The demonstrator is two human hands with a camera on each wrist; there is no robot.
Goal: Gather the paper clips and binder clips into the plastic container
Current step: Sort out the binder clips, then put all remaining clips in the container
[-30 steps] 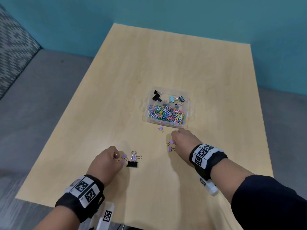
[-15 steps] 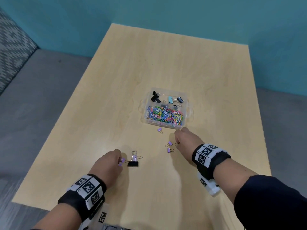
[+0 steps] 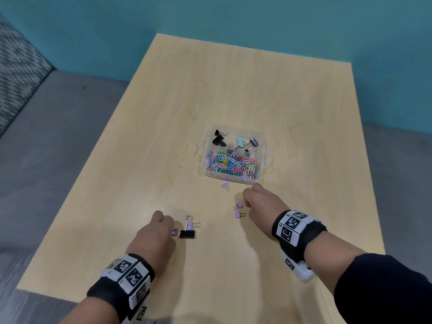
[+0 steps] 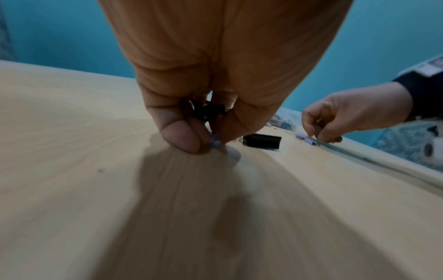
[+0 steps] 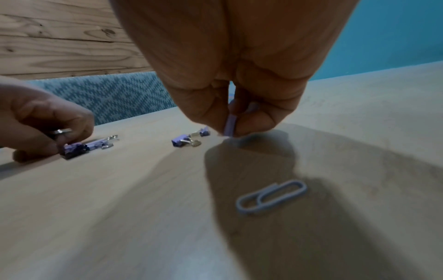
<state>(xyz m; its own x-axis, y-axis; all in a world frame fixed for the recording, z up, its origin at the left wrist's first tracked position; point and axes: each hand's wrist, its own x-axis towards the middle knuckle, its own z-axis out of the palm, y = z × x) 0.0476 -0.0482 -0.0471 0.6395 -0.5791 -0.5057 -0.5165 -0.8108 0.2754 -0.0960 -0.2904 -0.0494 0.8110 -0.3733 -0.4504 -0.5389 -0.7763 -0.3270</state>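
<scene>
The clear plastic container (image 3: 266, 157) holds coloured paper clips in its near half and several binder clips in its far half. My left hand (image 3: 173, 231) pinches a small purple binder clip (image 4: 214, 140) at the table surface. A dark clip (image 4: 208, 112) sits inside that palm. A black binder clip (image 3: 187, 234) lies just right of it. My right hand (image 5: 230, 131) pinches a purple clip (image 5: 229, 124) just above the table. Two purple binder clips (image 3: 239, 209) lie left of that hand. A third purple clip (image 3: 225, 185) lies near the container. A pale paper clip (image 5: 271, 197) lies under my right wrist.
The wooden table (image 3: 233, 90) stands in a corner of teal walls, with grey floor to the left and right. A patterned seat (image 3: 16, 73) stands at the far left. The table's near edge runs just behind my wrists.
My left hand moved right onto the small purple binder clip beside the black one and now pinches it. My right hand shifted slightly right, away from the two purple clips.
</scene>
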